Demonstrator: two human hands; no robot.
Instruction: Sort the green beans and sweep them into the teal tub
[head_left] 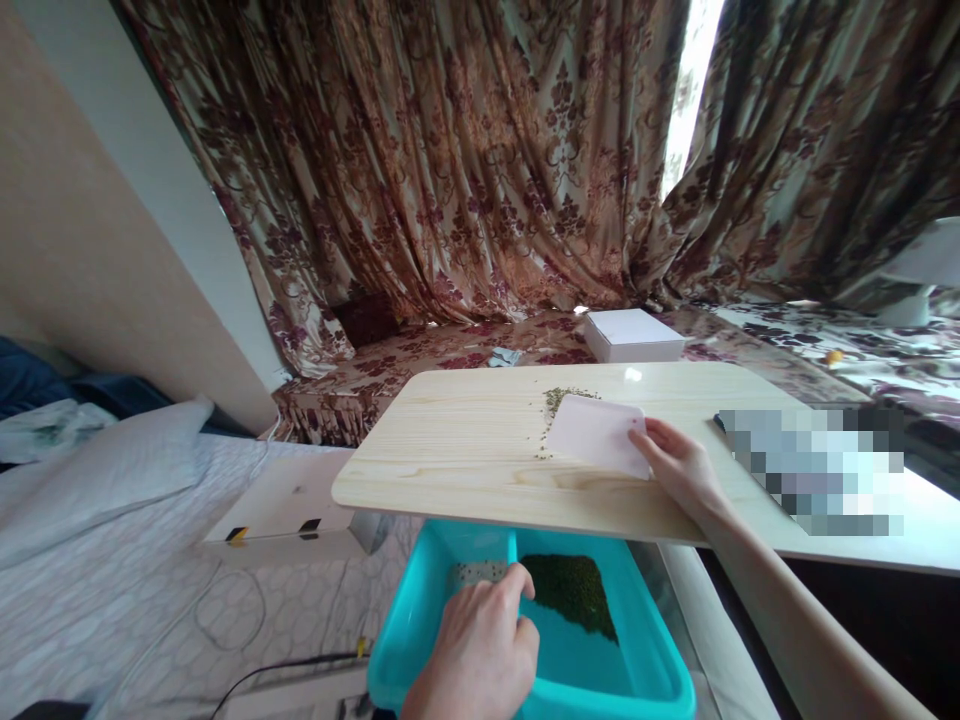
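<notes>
Pale wooden tabletop (450, 440); patterned curtains (450, 150) behind; white-covered bed (300, 600) beside.

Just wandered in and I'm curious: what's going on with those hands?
The right hand holds a flat white piece at the wood-look tabletop, beside a scatter of greenish bits. The left hand is at the middle divider of a turquoise bin; whether they touch is hard to tell. A dark green heap lies in the bin's right compartment.
</notes>
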